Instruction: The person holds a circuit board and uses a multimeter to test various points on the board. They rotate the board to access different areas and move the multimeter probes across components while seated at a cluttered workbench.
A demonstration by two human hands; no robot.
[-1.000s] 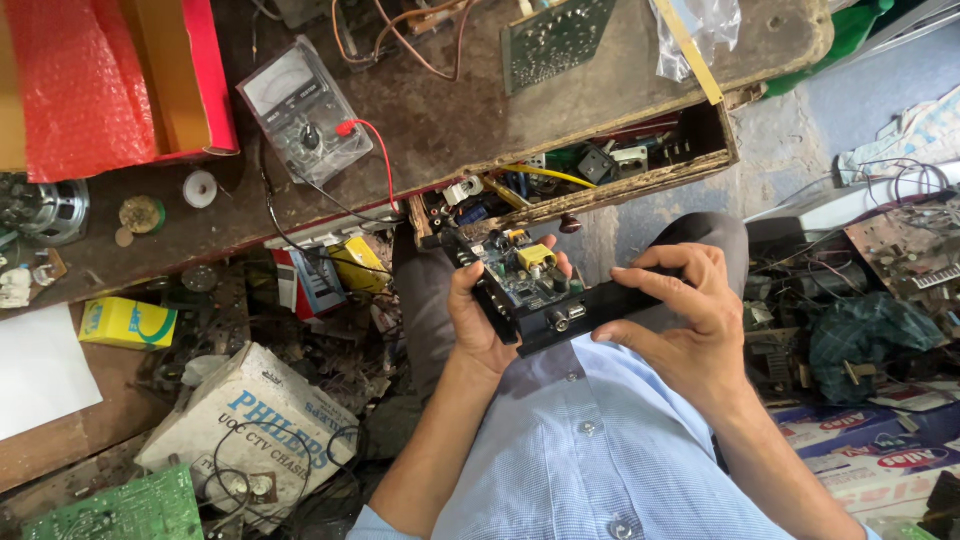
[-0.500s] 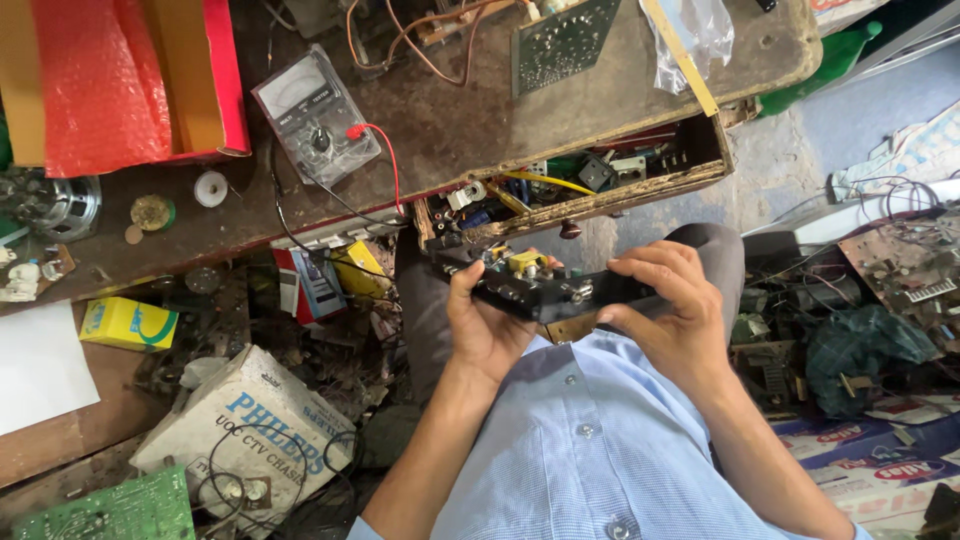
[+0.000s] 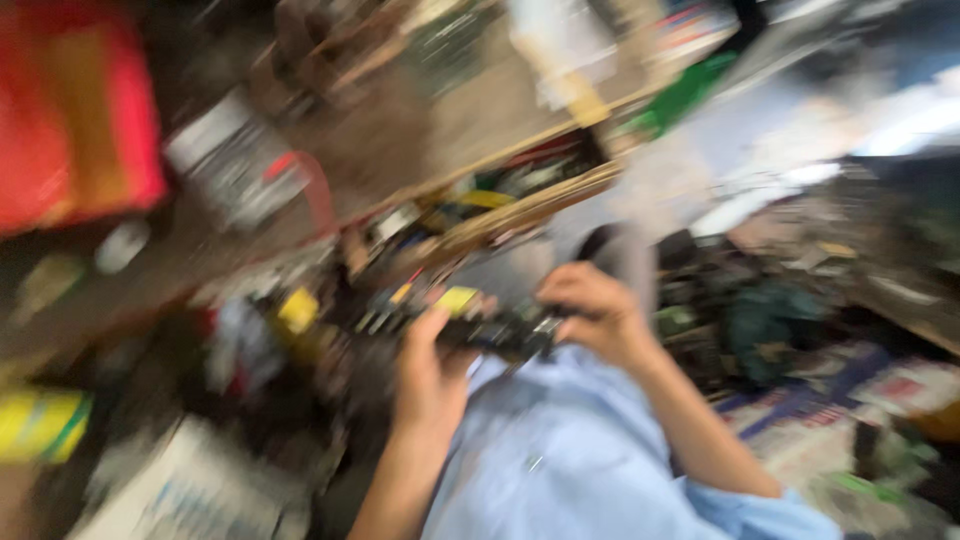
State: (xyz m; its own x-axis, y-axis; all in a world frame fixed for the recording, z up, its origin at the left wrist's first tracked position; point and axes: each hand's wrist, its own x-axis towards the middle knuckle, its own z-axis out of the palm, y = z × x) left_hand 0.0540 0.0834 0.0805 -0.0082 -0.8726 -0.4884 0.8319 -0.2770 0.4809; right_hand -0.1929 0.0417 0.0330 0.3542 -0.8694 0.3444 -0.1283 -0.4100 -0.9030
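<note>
Left hand [image 3: 428, 375] & right hand [image 3: 598, 315] both grip a dark circuit board w/ yellow parts [image 3: 470, 322], held between them above the light-blue shirt [image 3: 560, 455]. Blurred wooden workbench [image 3: 480, 130] beyond; grey multimeter [image 3: 230, 160] on it.

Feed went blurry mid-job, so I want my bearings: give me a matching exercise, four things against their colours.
Things:
1. Bubble-wrap packet at upper left
2. Shirt of the person
3. Small box at far left
4. Circuit board held between left hand and right hand

Colours:
A. light blue
B. dark with a yellow part
C. red
D. yellow and green

Pairs: 1-C, 2-A, 3-D, 4-B
</note>
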